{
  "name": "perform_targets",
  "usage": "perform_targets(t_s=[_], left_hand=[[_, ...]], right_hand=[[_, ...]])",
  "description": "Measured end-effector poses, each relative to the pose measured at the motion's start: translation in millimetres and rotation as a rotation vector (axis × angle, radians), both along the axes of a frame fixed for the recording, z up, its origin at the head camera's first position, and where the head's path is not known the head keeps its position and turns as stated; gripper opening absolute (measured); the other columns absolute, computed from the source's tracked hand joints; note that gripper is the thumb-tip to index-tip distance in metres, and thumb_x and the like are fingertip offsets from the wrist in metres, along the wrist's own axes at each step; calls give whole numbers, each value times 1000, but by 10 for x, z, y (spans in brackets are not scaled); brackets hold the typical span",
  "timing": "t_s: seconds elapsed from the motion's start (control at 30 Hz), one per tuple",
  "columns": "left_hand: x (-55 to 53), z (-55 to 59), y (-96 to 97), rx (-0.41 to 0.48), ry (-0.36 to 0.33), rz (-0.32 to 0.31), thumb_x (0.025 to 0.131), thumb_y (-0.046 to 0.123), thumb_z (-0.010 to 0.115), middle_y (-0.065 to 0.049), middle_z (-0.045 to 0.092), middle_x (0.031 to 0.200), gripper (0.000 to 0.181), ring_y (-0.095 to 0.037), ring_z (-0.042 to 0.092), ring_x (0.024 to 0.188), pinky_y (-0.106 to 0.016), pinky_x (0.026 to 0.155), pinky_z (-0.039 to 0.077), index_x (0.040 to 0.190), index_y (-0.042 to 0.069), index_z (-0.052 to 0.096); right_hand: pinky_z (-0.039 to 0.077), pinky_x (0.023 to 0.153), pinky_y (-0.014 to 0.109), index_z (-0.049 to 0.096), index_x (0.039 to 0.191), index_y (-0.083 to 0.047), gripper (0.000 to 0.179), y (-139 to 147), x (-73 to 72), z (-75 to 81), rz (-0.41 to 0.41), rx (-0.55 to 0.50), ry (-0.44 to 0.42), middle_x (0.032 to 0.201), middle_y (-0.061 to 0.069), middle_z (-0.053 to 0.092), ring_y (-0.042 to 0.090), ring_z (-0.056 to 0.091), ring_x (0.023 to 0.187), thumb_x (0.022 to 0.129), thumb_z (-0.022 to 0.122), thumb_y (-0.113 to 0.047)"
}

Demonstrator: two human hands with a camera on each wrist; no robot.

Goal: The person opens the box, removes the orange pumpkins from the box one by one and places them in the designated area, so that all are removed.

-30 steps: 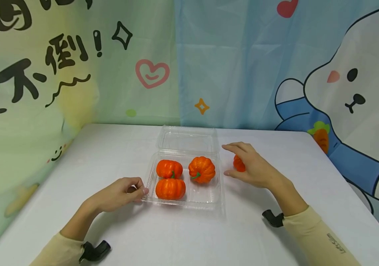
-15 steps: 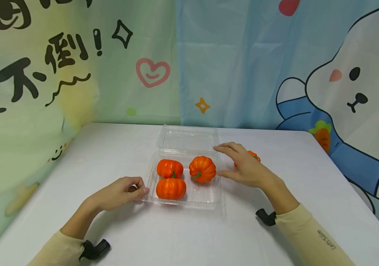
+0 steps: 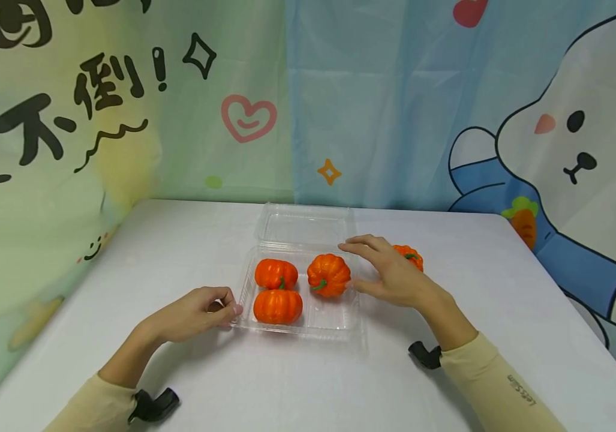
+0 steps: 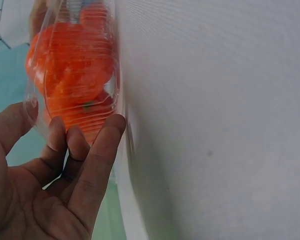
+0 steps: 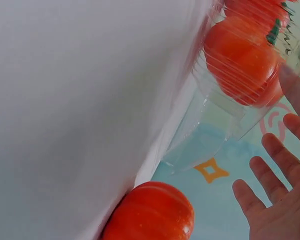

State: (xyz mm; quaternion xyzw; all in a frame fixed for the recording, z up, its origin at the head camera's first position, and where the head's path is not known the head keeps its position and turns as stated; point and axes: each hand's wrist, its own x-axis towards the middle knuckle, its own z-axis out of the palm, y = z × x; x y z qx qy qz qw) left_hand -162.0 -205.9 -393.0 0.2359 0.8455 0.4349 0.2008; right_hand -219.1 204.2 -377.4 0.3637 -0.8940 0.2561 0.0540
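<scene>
In the head view an open clear plastic clamshell container (image 3: pixel 334 318) holds three small orange pumpkins: one at the back left (image 3: pixel 275 274), one at the front left (image 3: pixel 278 306) and one at the right (image 3: pixel 328 275). My left hand (image 3: pixel 197 313) pinches the container's front left rim, thumb on the edge in the left wrist view. My right hand (image 3: pixel 391 270) hovers at the container's right side, fingers spread and holding nothing; its thumb is close to the right pumpkin, and whether it touches cannot be told. Behind that hand another orange pumpkin (image 3: pixel 411 257) sits on the table, partly hidden.
The container's lid (image 3: pixel 308 223) lies folded back towards the far edge of the white table (image 3: pixel 286 384). A printed cloth (image 3: pixel 372 108) hangs behind the table. Black wrist mounts (image 3: pixel 155 406) stick out from both sleeves.
My right hand has moved left, from around the loose pumpkin to the container's right side, uncovering more of that pumpkin. The left hand and the container have stayed in place.
</scene>
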Motion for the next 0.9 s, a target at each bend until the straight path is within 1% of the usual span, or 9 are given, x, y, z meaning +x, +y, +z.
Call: perform_targets(t_s=[0.27, 0.43, 0.57, 0.7, 0.9], left_hand=[[-5, -24, -10, 9, 6, -3, 105, 30, 61, -3, 68, 93, 23, -20, 75, 88, -26, 82, 56, 96, 8, 61], [-13, -15, -10, -7, 6, -3, 105, 31, 61, -3, 68, 93, 23, -18, 75, 89, -26, 82, 54, 97, 9, 61], [-19, -11, -6, -13, 5, -5, 104, 32, 61, -2, 69, 92, 23, -18, 75, 89, -26, 81, 54, 97, 9, 61], [-15, -15, -3, -13, 3, -5, 105, 32, 61, -2, 69, 93, 24, -19, 75, 89, -26, 81, 54, 97, 9, 61], [-18, -12, -11, -24, 15, -6, 105, 32, 61, -1, 69, 92, 24, -19, 75, 88, -26, 80, 53, 97, 10, 61]], right_hand=[[43, 110, 57, 61, 142, -18, 59, -69, -3, -15, 39, 10, 15, 151, 9, 50, 33, 45, 140, 88, 83, -21], [44, 110, 55, 64, 140, -17, 56, -102, 5, -4, 45, 38, 23, 149, 4, 57, 31, 47, 139, 88, 83, -23], [45, 109, 55, 65, 139, -17, 57, -130, 15, -3, 43, 45, 6, 144, 3, 61, 32, 48, 138, 87, 84, -23], [48, 106, 52, 65, 139, -18, 56, -150, 21, -26, 68, 28, 9, 138, 5, 62, 30, 53, 132, 86, 85, -21], [52, 100, 48, 64, 140, -20, 60, -180, 24, -27, 81, 33, 24, 129, 6, 60, 26, 57, 120, 85, 87, -23]])
